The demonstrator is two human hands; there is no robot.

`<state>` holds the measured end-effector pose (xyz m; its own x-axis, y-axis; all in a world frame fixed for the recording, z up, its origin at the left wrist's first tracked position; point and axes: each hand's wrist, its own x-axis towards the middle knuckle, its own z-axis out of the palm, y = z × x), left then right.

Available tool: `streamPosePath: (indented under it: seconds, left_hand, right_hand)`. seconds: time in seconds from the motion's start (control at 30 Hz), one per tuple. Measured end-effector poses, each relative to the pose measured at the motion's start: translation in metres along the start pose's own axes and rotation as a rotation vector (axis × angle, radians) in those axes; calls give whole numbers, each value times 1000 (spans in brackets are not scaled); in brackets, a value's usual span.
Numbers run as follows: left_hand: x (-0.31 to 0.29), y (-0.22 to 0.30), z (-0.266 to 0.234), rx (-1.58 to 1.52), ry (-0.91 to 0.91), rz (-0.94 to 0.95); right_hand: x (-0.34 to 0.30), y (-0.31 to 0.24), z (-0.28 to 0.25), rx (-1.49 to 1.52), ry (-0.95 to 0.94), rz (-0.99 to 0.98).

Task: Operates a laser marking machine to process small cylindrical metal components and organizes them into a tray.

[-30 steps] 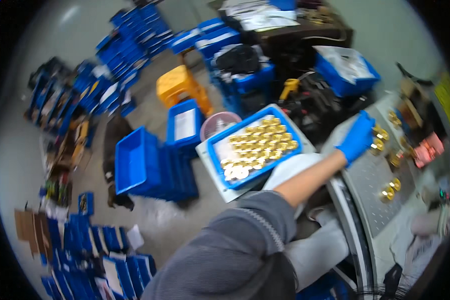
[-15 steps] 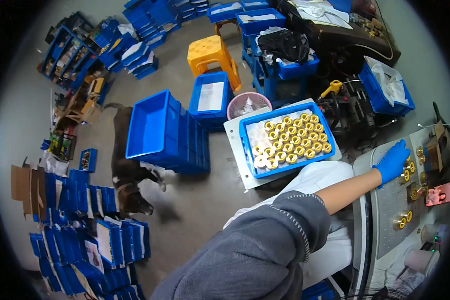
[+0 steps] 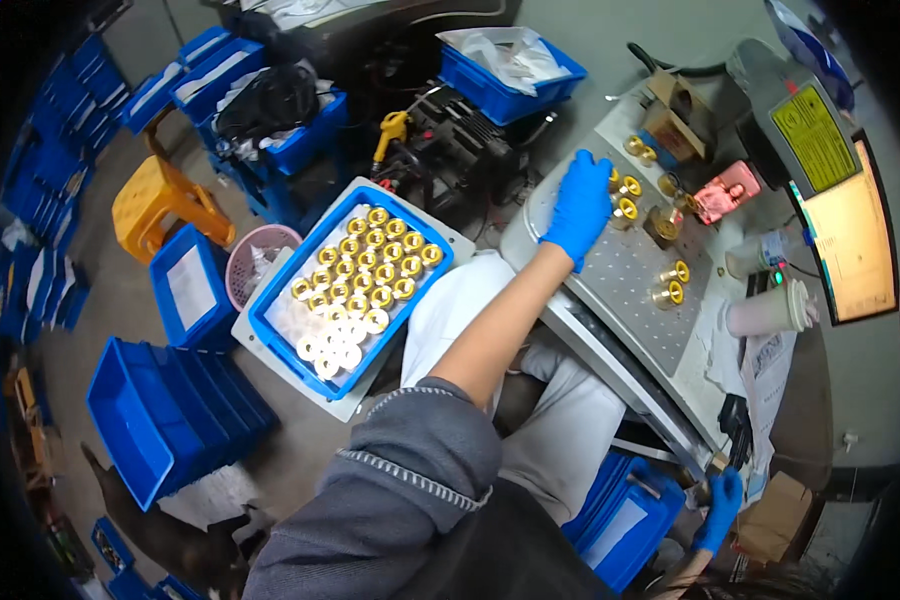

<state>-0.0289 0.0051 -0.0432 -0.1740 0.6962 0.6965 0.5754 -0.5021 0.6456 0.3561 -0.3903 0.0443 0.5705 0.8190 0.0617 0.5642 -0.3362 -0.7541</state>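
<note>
My left hand (image 3: 578, 212), in a blue glove, is over the perforated metal plate (image 3: 620, 300) on the bench. Its fingers are curled down at a brass ring fitting (image 3: 613, 176), which they partly cover. Right beside it stand two more brass fittings (image 3: 625, 208), and another pair (image 3: 672, 282) is farther along the plate. At the lower right, my right hand (image 3: 722, 508), also gloved in blue, has bent fingers close to the bench corner; what they hold is hidden. A blue tray (image 3: 262, 322) to the left carries rows of brass fittings on white lining.
Above the plate is a grey machine head (image 3: 805, 130), with a lit screen (image 3: 855, 235) beyond. A red-lit phone (image 3: 725, 192) and a lidded cup (image 3: 768, 310) stand on the bench. Stacked blue crates (image 3: 175, 420), a yellow stool (image 3: 165, 205) and a dark dog (image 3: 175, 535) occupy the floor.
The view has swung right, bringing the screen, the machine head and my right hand into sight. My left hand stays at the same fittings on the plate.
</note>
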Motion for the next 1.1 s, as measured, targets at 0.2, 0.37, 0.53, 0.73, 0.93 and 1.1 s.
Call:
streamPosePath:
  seconds: [0.2,0.37,0.53,0.73,0.93,1.1]
  left_hand:
    - [-15,-4,-11,-695,100,-325]
    - [-70,72,-161,-160,74,-7]
    - [-199,72,-337,71,132,-282]
    - [-345,130,-530,722,281,-668]
    - [-480,225,-592,994,439,-938]
    - [-525,212,-530,865,446,-1033]
  right_hand:
    - [138,-84,140,10,-407,-357]
    - [224,-94,161,-255,-351,-95]
    - [255,-95,212,-293,-341,-327]
    - [284,-85,228,-343,-302,-428]
    - [296,-84,243,-377,-295,-517]
    - [325,-61,232,-396,-273,-562]
